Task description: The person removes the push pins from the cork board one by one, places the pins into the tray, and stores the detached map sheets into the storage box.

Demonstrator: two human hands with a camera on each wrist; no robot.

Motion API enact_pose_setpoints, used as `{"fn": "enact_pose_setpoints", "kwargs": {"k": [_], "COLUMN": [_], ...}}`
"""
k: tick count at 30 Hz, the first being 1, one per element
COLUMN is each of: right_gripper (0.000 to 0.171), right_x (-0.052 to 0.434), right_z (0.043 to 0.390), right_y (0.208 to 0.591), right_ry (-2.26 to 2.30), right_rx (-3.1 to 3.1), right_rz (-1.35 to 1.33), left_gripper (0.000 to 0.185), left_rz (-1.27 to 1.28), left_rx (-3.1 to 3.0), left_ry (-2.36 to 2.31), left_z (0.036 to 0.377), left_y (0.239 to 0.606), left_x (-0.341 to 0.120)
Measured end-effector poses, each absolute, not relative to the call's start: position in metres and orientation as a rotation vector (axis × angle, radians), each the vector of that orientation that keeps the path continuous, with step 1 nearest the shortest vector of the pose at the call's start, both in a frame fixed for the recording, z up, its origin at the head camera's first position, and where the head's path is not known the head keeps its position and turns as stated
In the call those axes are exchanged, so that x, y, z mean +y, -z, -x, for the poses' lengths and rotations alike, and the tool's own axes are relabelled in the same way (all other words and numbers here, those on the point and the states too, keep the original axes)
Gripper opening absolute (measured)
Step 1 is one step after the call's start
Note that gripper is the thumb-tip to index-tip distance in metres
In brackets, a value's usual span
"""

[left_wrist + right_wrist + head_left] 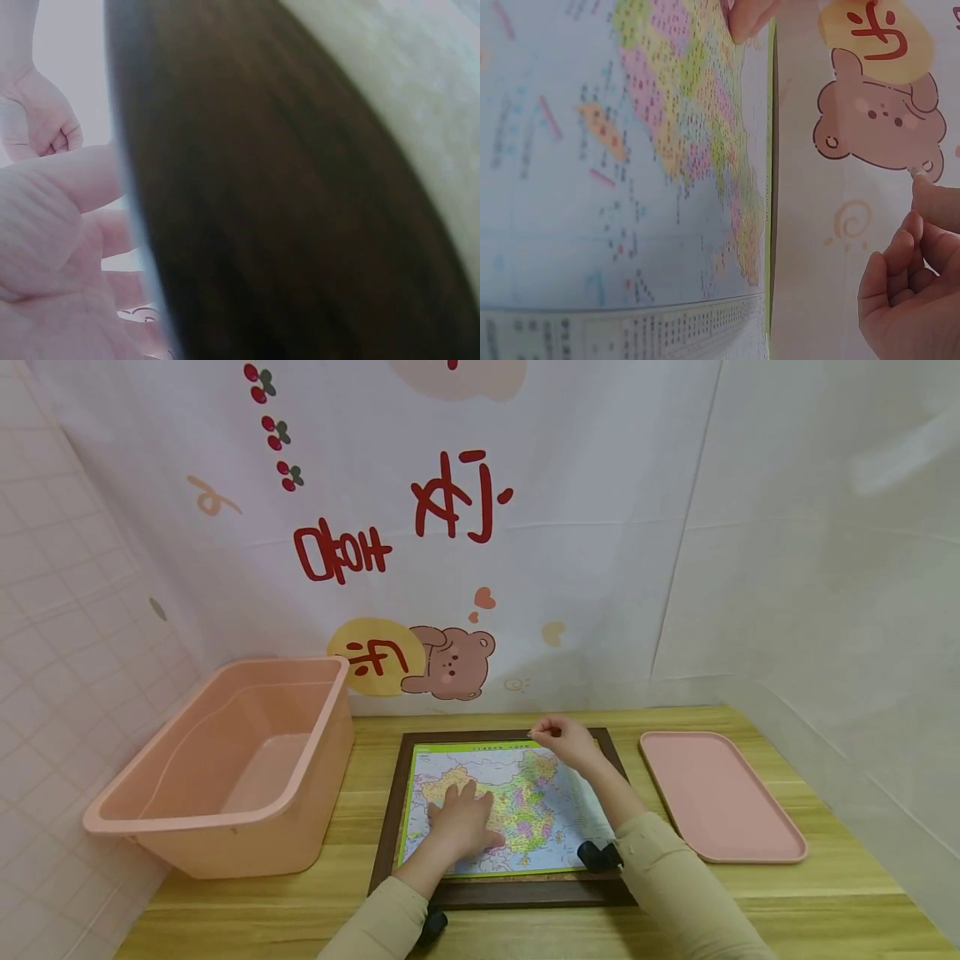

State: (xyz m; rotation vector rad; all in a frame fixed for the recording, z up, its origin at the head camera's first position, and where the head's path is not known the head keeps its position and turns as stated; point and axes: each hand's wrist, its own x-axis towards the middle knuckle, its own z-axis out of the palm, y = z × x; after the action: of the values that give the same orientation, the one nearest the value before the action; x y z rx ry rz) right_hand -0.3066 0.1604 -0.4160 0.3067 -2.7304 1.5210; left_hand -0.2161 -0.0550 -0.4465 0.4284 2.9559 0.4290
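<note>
A colourful map board [517, 802] in a dark brown frame [390, 827] lies flat on the wooden table. My left hand [461, 822] rests flat on the map's left half with its fingers spread. My right hand [566, 742] hovers at the map's top edge, fingers curled, and nothing shows between them. In the right wrist view the map [630, 150] fills the left side. The curled right hand [907, 292] is at the lower right and a left fingertip [750, 15] is at the top. The left wrist view is blurred: the frame [262, 187], my left palm [45, 262] and the right hand [41, 112] beyond.
A large pink plastic tub [247, 852] stands left of the frame and looks empty. A flat pink tray [720, 793] lies to the right. A white printed cloth with a bear [450, 664] hangs close behind the table [787, 893].
</note>
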Motion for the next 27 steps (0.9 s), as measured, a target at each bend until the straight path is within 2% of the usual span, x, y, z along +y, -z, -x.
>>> {"fn": "enact_pose_setpoints", "kwargs": {"k": [27], "right_gripper": [0.012], "right_x": [0.195], "right_z": [0.293], "right_y": [0.413], "right_ry": [-1.543], "right_rx": [-2.629], "right_rz": [-0.378], "left_gripper": [0.068], "left_rz": [-0.445], "left_rx": [2.959], "left_ry": [-0.432], "left_z": [0.214], "left_y": [0.446], "left_x": [-0.056]}}
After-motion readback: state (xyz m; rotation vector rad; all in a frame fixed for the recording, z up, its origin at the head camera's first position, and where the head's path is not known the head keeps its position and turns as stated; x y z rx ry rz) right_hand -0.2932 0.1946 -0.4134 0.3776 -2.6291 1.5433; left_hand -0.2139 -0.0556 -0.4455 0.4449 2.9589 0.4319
